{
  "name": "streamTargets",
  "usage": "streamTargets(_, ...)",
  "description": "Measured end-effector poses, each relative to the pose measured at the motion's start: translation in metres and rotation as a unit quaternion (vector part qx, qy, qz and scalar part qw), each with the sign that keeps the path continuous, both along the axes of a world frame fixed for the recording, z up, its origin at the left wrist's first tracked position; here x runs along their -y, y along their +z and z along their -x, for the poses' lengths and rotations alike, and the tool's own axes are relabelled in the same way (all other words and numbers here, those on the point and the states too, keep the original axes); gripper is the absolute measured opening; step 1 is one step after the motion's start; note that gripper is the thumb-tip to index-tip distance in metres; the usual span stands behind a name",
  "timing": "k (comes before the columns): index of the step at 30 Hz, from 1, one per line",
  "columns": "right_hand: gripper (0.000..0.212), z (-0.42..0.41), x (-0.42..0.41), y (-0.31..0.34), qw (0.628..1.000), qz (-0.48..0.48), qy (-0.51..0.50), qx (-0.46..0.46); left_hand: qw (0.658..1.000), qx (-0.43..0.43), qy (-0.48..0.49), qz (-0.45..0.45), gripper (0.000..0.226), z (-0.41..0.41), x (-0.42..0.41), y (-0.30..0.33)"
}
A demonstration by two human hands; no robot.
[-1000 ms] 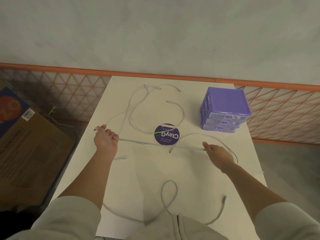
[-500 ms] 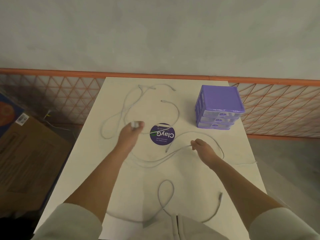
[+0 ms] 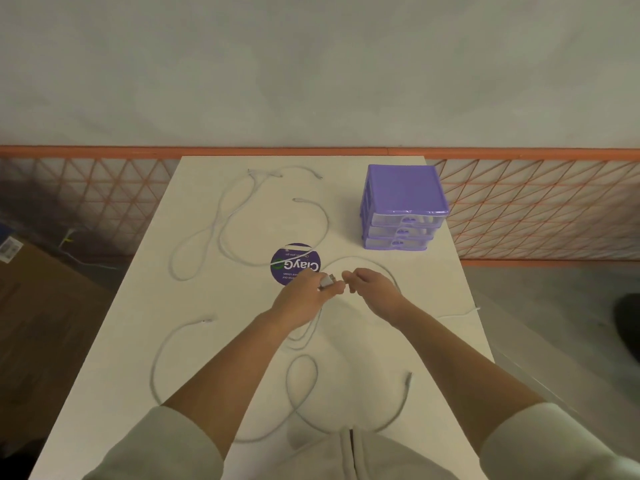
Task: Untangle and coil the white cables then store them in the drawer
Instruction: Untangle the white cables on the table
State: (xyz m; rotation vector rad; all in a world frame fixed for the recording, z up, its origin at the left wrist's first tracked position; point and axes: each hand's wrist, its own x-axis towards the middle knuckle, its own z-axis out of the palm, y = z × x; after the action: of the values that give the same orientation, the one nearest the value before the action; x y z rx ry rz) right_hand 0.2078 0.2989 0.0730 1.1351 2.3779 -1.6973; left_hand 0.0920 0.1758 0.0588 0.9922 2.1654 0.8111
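My left hand [image 3: 304,299] and my right hand [image 3: 372,289] meet in the middle of the white worktop [image 3: 433,341], just below the round purple sticker [image 3: 294,263]. My left fingers pinch the plug end of a white cable [image 3: 327,281], and the cable hangs down in a loop under my wrist, partly hidden by my arm. My right fingers are curled close to that plug, but I cannot tell if they hold the cable or nothing. Another cable [image 3: 221,223] lies in long loops at 11 o'clock. One more cable [image 3: 162,358] curves at 8 o'clock and loops in front of me, where my sleeves cover part of it. A thin cable end [image 3: 460,313] pokes out at 3 o'clock by the worktop edge. The purple drawer box [image 3: 403,206] stands at 1 o'clock with all three drawers closed. What is inside is too blurry to see.
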Motion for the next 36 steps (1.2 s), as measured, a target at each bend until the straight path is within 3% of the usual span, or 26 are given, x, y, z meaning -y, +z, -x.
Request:
streamTargets(6, 0.038, -0.02, -0.012, 0.003, 0.999, 0.033, 0.043, -0.008, 0.992, 0.115, 0.043, 0.006, 0.022, -0.013, -0.009, -0.001)
streamTargets(10, 0.011, -0.039, -0.035, -0.012, 0.987, -0.108, 0.111, 0.049, 0.991, 0.088, 0.103, 0.016, 0.022, -0.014, -0.011, -0.006)
streamTargets(17, 0.037, -0.083, -0.068, -0.009, 0.991, -0.093, 0.064, 0.078, 0.983, 0.057, 0.173, 0.02, 0.024, -0.004, -0.003, -0.012)
streamTargets(19, 0.033, -0.092, -0.078, -0.012, 0.988, -0.112, 0.055, 0.086, 0.98, 0.05, 0.194, 0.013, 0.024, -0.002, -0.001, -0.012)
streamTargets(22, 0.005, -0.1, -0.09, -0.018, 0.981, -0.174, 0.05, 0.077, 0.973, 0.042, 0.226, 0.004, 0.022, 0.003, 0.003, -0.013)
streamTargets(24, 0.014, -0.103, -0.097, -0.019, 0.977, -0.194, 0.048, 0.075, 0.97, 0.038, 0.241, 0.003, 0.022, 0.005, 0.005, -0.015)
streamTargets(27, 0.037, -0.108, -0.105, -0.016, 0.984, -0.154, 0.006, 0.085, 0.963, 0.036, 0.266, 0.002, 0.022, 0.009, 0.007, -0.016)
streamTargets(30, 0.045, -0.114, -0.112, -0.013, 0.99, -0.117, -0.046, 0.064, 0.961, 0.035, 0.275, 0.001, 0.024, 0.011, 0.007, -0.017)
streamTargets(36, 0.02, -0.12, -0.126, -0.005, 0.998, -0.044, -0.036, 0.018, 0.947, 0.049, 0.319, -0.005, 0.027, 0.013, 0.01, -0.022)
